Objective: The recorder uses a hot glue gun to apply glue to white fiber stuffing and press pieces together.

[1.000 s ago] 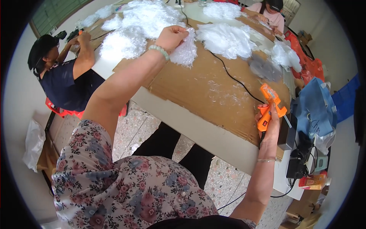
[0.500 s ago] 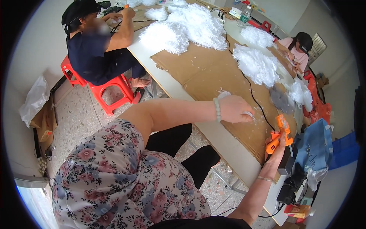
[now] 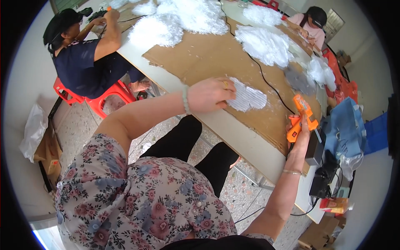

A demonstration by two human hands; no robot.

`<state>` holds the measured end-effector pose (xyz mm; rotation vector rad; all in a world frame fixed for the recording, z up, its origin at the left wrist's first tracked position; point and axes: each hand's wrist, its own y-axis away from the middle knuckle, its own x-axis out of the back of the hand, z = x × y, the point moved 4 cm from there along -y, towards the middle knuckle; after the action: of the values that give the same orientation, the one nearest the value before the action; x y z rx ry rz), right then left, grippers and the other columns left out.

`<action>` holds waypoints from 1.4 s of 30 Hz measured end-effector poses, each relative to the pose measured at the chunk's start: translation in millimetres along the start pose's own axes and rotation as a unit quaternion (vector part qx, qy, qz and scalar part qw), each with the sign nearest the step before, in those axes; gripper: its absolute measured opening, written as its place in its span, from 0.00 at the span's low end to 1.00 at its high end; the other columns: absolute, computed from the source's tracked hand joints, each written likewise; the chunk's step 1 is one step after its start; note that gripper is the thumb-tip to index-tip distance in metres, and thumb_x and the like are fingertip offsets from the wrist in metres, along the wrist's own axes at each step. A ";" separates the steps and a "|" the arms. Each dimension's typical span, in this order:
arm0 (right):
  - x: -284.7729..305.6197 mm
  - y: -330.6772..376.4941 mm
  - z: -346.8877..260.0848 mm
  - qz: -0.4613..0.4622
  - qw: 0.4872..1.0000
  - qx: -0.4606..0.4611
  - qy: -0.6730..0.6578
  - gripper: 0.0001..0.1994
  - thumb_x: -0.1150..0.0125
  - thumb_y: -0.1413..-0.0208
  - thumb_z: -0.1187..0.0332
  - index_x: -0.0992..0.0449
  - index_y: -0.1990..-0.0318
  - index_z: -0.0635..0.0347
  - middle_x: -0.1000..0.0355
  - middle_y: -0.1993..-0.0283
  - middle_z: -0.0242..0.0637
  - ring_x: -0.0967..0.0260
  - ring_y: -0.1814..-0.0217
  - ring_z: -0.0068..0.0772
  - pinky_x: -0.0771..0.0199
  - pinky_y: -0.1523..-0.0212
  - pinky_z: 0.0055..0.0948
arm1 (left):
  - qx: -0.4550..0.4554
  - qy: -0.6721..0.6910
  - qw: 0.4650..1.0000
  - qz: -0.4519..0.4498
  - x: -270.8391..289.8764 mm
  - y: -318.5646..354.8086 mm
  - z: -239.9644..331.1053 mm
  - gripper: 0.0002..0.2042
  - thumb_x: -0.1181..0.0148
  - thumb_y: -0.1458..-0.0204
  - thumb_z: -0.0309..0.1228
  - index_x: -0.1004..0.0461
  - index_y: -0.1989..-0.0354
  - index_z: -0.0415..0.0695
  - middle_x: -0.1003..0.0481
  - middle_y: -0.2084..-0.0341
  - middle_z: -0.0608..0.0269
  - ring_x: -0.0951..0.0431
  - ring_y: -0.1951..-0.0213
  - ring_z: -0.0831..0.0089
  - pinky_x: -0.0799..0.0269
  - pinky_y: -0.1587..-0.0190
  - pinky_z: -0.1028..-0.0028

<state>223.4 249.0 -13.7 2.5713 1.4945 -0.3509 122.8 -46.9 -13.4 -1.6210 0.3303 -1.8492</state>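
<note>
My left hand (image 3: 210,95) is at the near edge of the cardboard, its fingers bent together on the left end of a flat white pleated piece (image 3: 248,97). That piece lies on the cardboard; its end under my fingers is hidden. Farther right, my right hand (image 3: 301,132) is wrapped round the handle of an orange glue gun (image 3: 296,126). The gun stands raised, its upper end above my fingers, and a translucent stick shows beside it. A black cord runs across the cardboard near the gun.
Brown cardboard (image 3: 200,58) covers much of the table. White fluffy heaps (image 3: 193,16) and a white stack (image 3: 264,45) lie farther back, beside grey mesh (image 3: 299,78). A blue bag (image 3: 343,125) hangs at right. Two people sit at the table, one by red stools (image 3: 112,93).
My left hand has moved left and toward me; the white pleated piece now lies in plain sight beside it. My right hand keeps the glue gun. The whole view has shifted.
</note>
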 end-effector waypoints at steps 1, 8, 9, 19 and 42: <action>-1.4 1.0 -0.7 0.009 1.000 -0.001 -0.008 0.17 0.48 0.40 0.58 0.32 0.49 0.58 0.30 0.67 0.35 0.37 0.74 0.20 0.34 0.76 0.17 | -0.018 0.003 0.999 -0.037 -2.0 -3.9 1.1 0.09 0.36 0.59 0.28 0.24 0.68 0.40 0.26 0.60 0.54 0.30 0.49 0.57 0.34 0.47 0.65; 3.0 -1.6 6.4 0.021 1.000 0.008 0.019 0.16 0.50 0.40 0.55 0.30 0.55 0.58 0.29 0.68 0.34 0.37 0.75 0.20 0.35 0.76 0.18 | 0.056 0.057 0.980 -0.180 -9.3 -4.6 -3.7 0.15 0.37 0.55 0.37 0.25 0.63 0.41 0.28 0.54 0.53 0.30 0.51 0.56 0.33 0.51 0.66; 2.6 -0.3 7.2 0.033 0.999 -0.002 0.028 0.16 0.50 0.40 0.55 0.29 0.57 0.58 0.29 0.68 0.35 0.37 0.76 0.20 0.36 0.76 0.18 | 0.057 0.055 0.981 -0.174 -8.7 -3.7 -3.5 0.15 0.37 0.55 0.37 0.25 0.63 0.41 0.28 0.54 0.53 0.30 0.51 0.56 0.33 0.51 0.66; -46.5 11.4 -4.4 -0.012 1.000 0.007 -0.020 0.15 0.50 0.40 0.56 0.30 0.62 0.60 0.30 0.68 0.37 0.34 0.72 0.25 0.29 0.67 0.27 | 0.025 0.010 0.996 -0.084 -18.7 -6.6 -10.7 0.22 0.43 0.49 0.38 0.35 0.45 0.48 0.33 0.46 0.54 0.34 0.45 0.58 0.41 0.45 0.55; 18.7 9.6 -9.7 0.102 0.994 0.007 -0.029 0.15 0.50 0.39 0.56 0.29 0.60 0.60 0.29 0.68 0.35 0.33 0.73 0.24 0.26 0.71 0.25 | 0.102 0.091 0.990 -0.035 -5.9 -136.6 -29.9 0.10 0.40 0.52 0.36 0.22 0.68 0.44 0.22 0.71 0.57 0.23 0.67 0.63 0.30 0.60 0.69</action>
<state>241.9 262.2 -9.3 2.6704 1.1998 -0.4062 53.3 53.6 54.8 -1.3460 0.1570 -2.0193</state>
